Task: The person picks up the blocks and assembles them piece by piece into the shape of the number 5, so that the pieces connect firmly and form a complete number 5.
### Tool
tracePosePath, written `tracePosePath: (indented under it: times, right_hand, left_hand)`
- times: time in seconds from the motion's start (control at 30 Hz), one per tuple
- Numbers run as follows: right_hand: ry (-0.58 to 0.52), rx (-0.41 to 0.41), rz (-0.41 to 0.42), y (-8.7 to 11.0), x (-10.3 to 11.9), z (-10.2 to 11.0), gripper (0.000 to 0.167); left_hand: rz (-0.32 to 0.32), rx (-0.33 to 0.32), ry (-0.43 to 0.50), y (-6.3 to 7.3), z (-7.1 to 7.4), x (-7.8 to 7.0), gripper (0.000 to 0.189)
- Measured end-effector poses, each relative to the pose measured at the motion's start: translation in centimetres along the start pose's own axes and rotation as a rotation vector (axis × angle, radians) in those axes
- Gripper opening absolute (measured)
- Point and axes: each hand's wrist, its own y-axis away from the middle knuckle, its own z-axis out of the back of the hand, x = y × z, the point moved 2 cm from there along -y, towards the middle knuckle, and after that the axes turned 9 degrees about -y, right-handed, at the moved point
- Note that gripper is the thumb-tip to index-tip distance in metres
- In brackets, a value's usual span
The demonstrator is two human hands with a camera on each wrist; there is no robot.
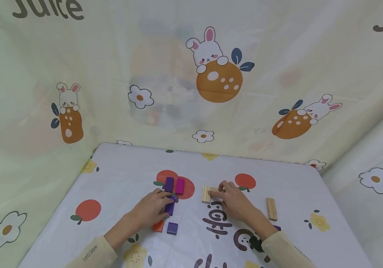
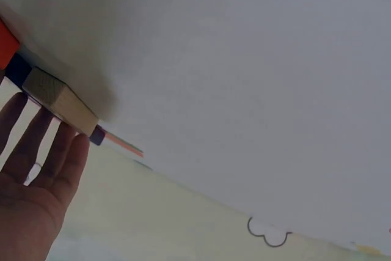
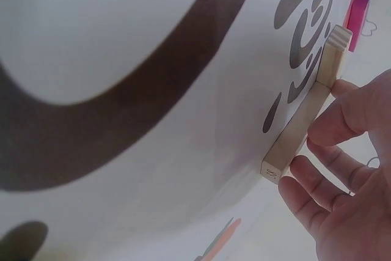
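I count four purple blocks [image 1: 172, 229], one orange block [image 1: 158, 226], one pink block [image 1: 179, 187] and four wooden blocks [image 1: 272, 209] on the surface [image 1: 124, 175]. Left of the middle, the left grip [image 1: 149, 209] is spread, its fingers on a purple block. Near the middle, the right grip [image 1: 236, 201] pinches a long, smooth, pale block [image 3: 296, 128]. It touches a stripy block [image 1: 206, 194]. One more wooden block lies toward the right edge. The left grip hides a wooden block from above. The right sleeve [image 1: 285, 250] covers part of one purple block. The pale block's end mark is too tiny to read.
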Motion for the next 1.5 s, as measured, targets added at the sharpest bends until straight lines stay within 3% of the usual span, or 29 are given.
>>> tracePosePath:
  times: [0.47, 0.83, 1.0, 1.17, 1.33, 1.5]
  right_hand:
    - [-0.021, 0.013, -0.009, -0.1, 0.0, -0.1, 0.059]
    - [-0.031, 0.029, -0.021, -0.2, -0.2, 0.0, 0.063]
    - [-0.018, 0.022, 0.001, -0.3, -0.3, 0.1, 0.064]
    - [-0.015, 0.0, 0.022, -0.1, -0.2, 0.2, 0.064]
    - [-0.009, 0.002, 0.02, 0.0, 0.0, 0.2, 0.065]
    - [-0.013, 0.007, 0.024, 0.0, 0.0, 0.4, 0.064]
  left_hand:
    - [-0.012, -0.022, 0.022, -0.4, 0.7, -0.7, 0.044]
    - [-0.08, -0.055, -0.056, -3.0, 2.1, -3.9, 0.047]
    - [-0.117, 0.006, -0.055, -3.8, 1.0, -5.9, 0.049]
    - [-0.185, 0.055, -0.074, -3.5, -0.8, -7.8, 0.048]
    - [-0.212, 0.032, -0.11, -3.0, -1.9, -8.5, 0.046]
    - [-0.191, 0.01, -0.095, -3.0, -1.3, -8.5, 0.044]
